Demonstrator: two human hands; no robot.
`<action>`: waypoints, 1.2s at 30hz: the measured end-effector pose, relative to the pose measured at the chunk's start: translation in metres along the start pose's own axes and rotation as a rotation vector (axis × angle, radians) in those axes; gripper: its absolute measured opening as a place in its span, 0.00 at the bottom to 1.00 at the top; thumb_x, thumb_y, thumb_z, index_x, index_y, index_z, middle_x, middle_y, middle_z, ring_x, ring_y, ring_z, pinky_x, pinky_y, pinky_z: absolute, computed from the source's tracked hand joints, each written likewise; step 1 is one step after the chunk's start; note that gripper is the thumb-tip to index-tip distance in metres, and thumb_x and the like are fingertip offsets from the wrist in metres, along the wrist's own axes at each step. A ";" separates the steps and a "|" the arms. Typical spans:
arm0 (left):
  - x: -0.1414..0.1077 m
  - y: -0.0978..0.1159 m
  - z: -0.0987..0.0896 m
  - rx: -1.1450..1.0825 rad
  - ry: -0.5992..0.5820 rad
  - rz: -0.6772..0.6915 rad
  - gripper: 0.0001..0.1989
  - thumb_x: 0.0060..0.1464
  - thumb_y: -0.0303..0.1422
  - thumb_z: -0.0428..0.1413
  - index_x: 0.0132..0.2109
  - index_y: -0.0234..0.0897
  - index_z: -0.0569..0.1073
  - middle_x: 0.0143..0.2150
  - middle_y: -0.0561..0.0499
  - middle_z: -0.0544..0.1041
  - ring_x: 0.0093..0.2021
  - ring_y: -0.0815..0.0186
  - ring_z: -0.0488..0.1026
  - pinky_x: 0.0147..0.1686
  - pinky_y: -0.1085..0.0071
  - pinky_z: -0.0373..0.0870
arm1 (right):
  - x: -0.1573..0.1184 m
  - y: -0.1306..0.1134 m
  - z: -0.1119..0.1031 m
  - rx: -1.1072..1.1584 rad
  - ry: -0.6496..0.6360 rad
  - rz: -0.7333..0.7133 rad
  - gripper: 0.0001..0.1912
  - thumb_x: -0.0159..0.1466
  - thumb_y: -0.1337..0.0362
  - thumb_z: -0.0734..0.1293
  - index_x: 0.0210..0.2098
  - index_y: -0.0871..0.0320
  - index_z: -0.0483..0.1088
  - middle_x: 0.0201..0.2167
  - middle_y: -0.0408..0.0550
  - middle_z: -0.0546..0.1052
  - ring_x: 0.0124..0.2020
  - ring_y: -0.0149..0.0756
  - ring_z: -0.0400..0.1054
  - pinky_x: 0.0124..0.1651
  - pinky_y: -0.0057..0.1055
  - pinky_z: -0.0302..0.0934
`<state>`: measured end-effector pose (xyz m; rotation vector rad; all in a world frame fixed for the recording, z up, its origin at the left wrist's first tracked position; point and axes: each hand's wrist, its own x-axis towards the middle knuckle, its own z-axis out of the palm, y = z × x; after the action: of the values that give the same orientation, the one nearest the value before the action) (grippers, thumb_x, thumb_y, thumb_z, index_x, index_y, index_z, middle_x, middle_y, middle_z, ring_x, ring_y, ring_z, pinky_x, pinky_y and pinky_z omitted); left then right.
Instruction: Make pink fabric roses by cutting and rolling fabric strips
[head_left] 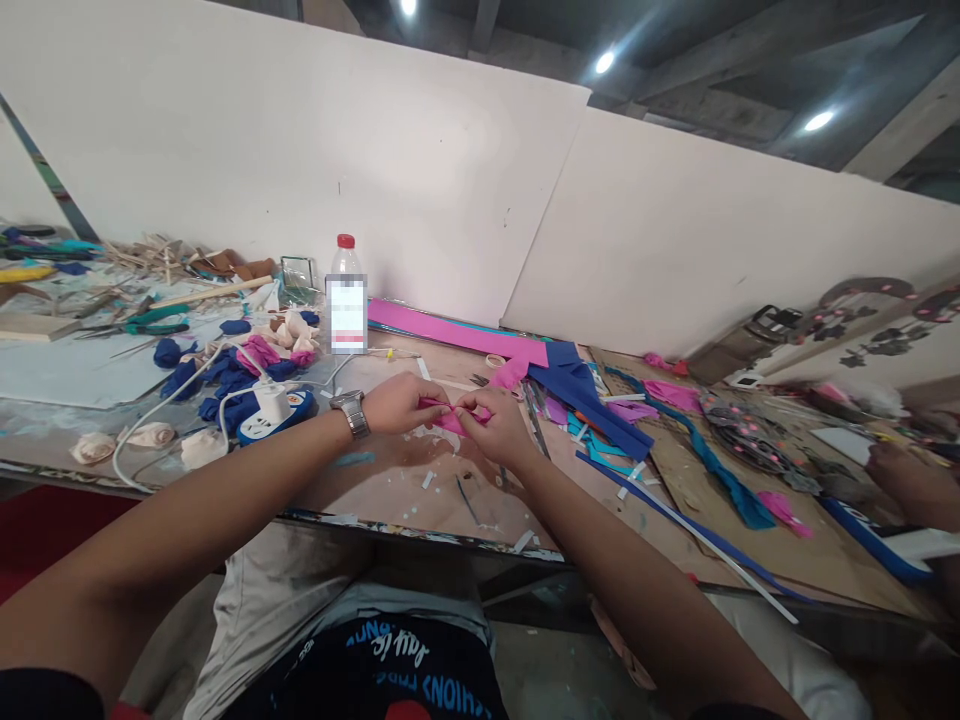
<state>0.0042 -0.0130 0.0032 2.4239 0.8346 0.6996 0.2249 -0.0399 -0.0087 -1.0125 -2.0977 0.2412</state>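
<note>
1. Left hand (401,404) and right hand (501,427) pinched closed on pink strip (450,422); neither hand nearer.
2. Strip between fingertips, long axis roughly left to right; over tabletop (397,490); cannot tell whether it touches.

Bottle (346,320) stands on the table (397,485), beyond and left of the left hand (405,403). Power strip (279,418) sits left of that hand. Cardboard (686,500) lies right of the right hand (495,425).

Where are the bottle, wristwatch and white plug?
Bottle (346,241): head view, on its red cap.
Wristwatch (359,419): head view, on its metal band.
White plug (271,403): head view, on its body.
</note>
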 end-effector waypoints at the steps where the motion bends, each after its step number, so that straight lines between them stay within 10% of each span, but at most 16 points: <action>1: 0.000 0.000 0.000 -0.005 -0.003 0.002 0.15 0.64 0.40 0.54 0.39 0.35 0.81 0.31 0.49 0.82 0.30 0.67 0.75 0.32 0.74 0.63 | 0.000 0.000 0.000 -0.003 -0.002 0.003 0.05 0.62 0.67 0.68 0.30 0.56 0.75 0.28 0.44 0.80 0.32 0.37 0.71 0.40 0.35 0.57; 15: 0.003 -0.009 0.004 -0.131 -0.107 -0.078 0.19 0.62 0.44 0.55 0.31 0.34 0.77 0.23 0.52 0.75 0.23 0.71 0.66 0.25 0.74 0.56 | 0.000 0.000 -0.001 -0.010 -0.082 0.026 0.05 0.65 0.66 0.69 0.33 0.56 0.78 0.32 0.46 0.82 0.36 0.39 0.73 0.42 0.36 0.58; 29: 0.005 -0.013 0.008 -0.651 -0.214 -0.306 0.23 0.56 0.50 0.61 0.41 0.30 0.80 0.37 0.39 0.84 0.35 0.59 0.82 0.36 0.67 0.77 | -0.002 0.002 -0.002 -0.080 -0.008 -0.089 0.06 0.63 0.69 0.71 0.36 0.52 0.81 0.34 0.43 0.85 0.38 0.40 0.76 0.48 0.41 0.55; 36: 0.007 -0.013 0.006 -0.505 -0.094 -0.260 0.19 0.56 0.47 0.61 0.34 0.32 0.80 0.29 0.49 0.81 0.28 0.67 0.77 0.29 0.75 0.70 | -0.003 0.002 -0.002 -0.125 -0.026 -0.134 0.05 0.65 0.67 0.71 0.38 0.52 0.80 0.36 0.44 0.85 0.40 0.41 0.76 0.51 0.43 0.54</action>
<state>0.0070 -0.0005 -0.0066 1.8455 0.8021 0.6028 0.2285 -0.0415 -0.0104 -0.9395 -2.2163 0.0570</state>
